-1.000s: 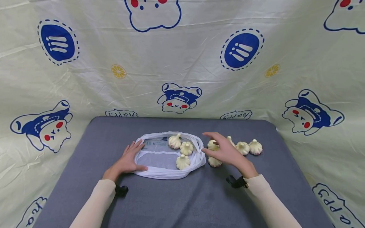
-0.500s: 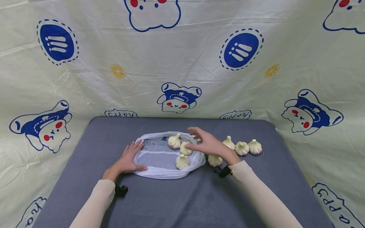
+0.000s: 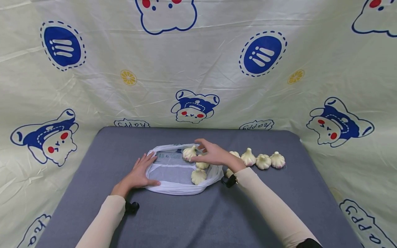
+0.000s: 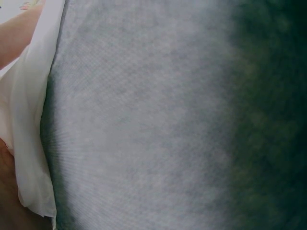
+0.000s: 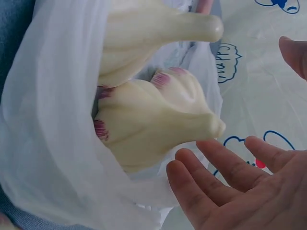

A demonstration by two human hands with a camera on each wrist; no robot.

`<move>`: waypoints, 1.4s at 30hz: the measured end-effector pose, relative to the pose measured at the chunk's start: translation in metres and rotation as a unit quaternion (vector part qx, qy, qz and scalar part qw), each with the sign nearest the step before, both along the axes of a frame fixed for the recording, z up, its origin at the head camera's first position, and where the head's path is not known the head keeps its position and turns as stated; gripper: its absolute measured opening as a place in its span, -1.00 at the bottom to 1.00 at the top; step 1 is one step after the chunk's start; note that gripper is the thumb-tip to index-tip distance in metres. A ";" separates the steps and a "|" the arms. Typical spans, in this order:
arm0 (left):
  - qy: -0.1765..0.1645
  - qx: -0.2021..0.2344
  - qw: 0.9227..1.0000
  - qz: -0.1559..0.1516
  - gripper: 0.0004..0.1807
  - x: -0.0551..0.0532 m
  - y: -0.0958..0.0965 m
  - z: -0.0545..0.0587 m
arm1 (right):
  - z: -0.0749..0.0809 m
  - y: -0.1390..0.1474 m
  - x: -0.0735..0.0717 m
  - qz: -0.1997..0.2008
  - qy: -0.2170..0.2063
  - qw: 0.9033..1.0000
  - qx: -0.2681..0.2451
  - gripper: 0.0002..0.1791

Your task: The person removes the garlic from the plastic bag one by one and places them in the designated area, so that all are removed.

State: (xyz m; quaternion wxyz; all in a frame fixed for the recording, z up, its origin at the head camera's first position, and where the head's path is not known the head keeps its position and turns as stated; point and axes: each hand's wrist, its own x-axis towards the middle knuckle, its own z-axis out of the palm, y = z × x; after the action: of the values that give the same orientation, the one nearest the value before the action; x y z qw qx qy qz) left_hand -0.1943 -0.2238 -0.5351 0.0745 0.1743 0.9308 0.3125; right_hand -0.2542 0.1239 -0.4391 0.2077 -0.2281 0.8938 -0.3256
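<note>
A white plastic bag (image 3: 173,187) lies with its mouth spread wide on the table. Inside, at its right end, are several garlic bulbs (image 3: 199,176). My left hand (image 3: 141,174) rests on the bag's left rim, fingers spread and thumb along the front edge; white plastic (image 4: 33,110) lies against it in the left wrist view. Over the bag's right end is my right hand (image 3: 211,154), thumb and fingers apart, near the rear garlic bulb (image 3: 188,153). In the right wrist view its fingertips are right by a bulb's stem (image 5: 199,127), with nothing held between thumb and fingers.
Several more garlic bulbs (image 3: 263,161) sit on the grey table (image 3: 173,220) to the right of the bag, some partly hidden by the right wrist. A pale printed cloth (image 3: 198,69) hangs behind and at both sides.
My right hand has moved left, from beside the loose bulbs to over the bag's right end. The left hand and the bulbs have stayed where they were.
</note>
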 end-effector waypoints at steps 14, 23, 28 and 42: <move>0.002 0.002 1.000 -0.004 0.22 -0.001 -0.002 -0.001 | -0.010 -0.021 -0.023 0.040 0.001 0.999 0.002 -0.21; -0.002 -0.006 1.000 -0.003 0.22 -0.002 -0.002 0.000 | -0.013 -0.037 -0.033 0.042 0.003 0.999 -0.016 -0.35; -0.002 -0.002 1.000 -0.002 0.21 -0.002 -0.003 -0.001 | -0.018 -0.042 -0.036 0.042 0.000 0.999 -0.019 -0.39; -0.012 -0.009 1.000 0.005 0.21 -0.002 -0.002 0.000 | -0.032 -0.050 -0.044 0.069 0.006 0.998 0.010 -0.36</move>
State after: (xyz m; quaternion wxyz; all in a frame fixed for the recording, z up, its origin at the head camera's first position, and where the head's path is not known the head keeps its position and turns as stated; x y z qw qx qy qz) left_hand -0.1966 -0.2261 -0.5356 0.0860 0.1654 0.9335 0.3062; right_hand -0.2986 0.0743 -0.4713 0.2270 -0.2891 0.8804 -0.2997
